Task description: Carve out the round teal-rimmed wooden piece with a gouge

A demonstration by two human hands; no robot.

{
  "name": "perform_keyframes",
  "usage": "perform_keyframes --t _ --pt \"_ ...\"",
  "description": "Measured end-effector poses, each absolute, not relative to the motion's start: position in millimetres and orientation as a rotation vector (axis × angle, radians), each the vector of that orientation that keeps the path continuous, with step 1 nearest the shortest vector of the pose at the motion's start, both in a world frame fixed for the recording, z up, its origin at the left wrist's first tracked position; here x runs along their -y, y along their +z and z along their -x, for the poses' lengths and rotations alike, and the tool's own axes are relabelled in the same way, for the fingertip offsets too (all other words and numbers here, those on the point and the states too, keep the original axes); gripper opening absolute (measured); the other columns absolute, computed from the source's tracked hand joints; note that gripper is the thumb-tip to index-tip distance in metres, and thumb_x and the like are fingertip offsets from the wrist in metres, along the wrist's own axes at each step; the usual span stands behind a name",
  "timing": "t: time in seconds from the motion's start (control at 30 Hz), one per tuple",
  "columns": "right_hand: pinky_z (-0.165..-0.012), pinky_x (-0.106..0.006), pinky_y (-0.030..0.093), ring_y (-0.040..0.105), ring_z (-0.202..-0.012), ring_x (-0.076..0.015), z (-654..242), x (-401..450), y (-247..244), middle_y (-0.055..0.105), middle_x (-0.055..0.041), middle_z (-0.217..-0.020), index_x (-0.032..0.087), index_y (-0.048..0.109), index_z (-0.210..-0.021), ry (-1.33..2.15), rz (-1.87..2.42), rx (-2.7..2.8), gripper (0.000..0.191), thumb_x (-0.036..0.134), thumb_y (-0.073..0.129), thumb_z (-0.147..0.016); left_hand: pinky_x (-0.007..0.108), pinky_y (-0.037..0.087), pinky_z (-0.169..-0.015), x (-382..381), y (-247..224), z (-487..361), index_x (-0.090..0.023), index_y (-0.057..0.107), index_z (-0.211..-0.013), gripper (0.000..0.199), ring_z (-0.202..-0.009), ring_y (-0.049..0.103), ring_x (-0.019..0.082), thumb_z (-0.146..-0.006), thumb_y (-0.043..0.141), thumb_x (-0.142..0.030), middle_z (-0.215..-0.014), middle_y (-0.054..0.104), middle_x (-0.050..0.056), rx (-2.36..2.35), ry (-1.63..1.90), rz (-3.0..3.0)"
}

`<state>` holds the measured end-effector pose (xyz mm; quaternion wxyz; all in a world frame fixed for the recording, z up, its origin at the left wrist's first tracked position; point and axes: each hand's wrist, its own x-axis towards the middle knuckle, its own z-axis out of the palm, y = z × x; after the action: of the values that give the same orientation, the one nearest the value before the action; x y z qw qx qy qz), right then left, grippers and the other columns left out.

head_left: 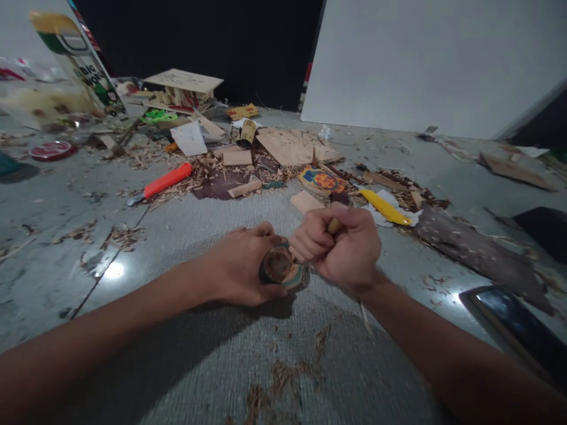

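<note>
Near the middle of the head view, my left hand (248, 264) is wrapped round a small round wooden piece (280, 264) with a hollowed brown centre and a green-edged rim. The piece rests on a grey textured mat (212, 354). My right hand (339, 245) is closed in a fist around a thin tool with a wooden handle (334, 225); its working end is hidden by the fingers. The knuckles of the right hand are close to the right side of the round piece.
Behind the hands lie an orange cutter (168, 180), a yellow cutter (384, 206), a painted piece (322, 180), wood scraps and shavings. A phone (518, 324) is at the right, a dark flat strip (481, 254) above it, and a red lid (52, 150) at the left.
</note>
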<state>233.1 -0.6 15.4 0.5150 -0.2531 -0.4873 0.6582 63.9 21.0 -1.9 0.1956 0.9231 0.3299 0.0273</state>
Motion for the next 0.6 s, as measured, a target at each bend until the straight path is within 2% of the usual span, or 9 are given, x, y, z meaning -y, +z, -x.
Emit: perform_keyframes --t 0.2,0.4,0.6 --pt "-0.040 -0.026 0.017 0.016 -0.035 -0.0069 -228.3 4.1 13.5 0.019 0.0080 -0.038 0.024 0.028 -0.039 1.491 0.654 1.201 0.056 0.055 0.058 -0.075 0.049 0.049 -0.092 -20.2 -3.3 -62.8 -0.019 0.062 -0.111 0.054 -0.097 0.063 0.031 -0.073 0.066 -0.057 -0.111 0.060 0.012 -0.930 0.082 -2.600" --pt "-0.044 -0.028 0.020 0.022 -0.039 -0.0088 -228.4 19.3 15.5 0.024 0.0060 -0.041 0.023 0.031 -0.041 1.414 0.699 1.351 0.058 0.058 0.057 -0.079 0.047 0.051 -0.089 -19.3 -2.3 -63.5 -0.022 0.059 -0.119 0.056 -0.094 0.063 0.029 -0.075 0.065 -0.054 -0.109 0.057 0.009 -0.957 0.098 -2.579" --pt "-0.043 -0.028 0.018 0.020 -0.038 -0.0087 -227.4 16.9 12.5 0.022 0.0068 -0.041 0.024 0.031 -0.042 1.358 0.703 1.251 0.059 0.059 0.060 -0.079 0.048 0.051 -0.086 -18.2 0.2 -64.2 -0.018 0.061 -0.112 0.054 -0.089 0.064 0.029 -0.074 0.064 -0.056 -0.106 0.058 0.010 -0.977 0.094 -2.607"
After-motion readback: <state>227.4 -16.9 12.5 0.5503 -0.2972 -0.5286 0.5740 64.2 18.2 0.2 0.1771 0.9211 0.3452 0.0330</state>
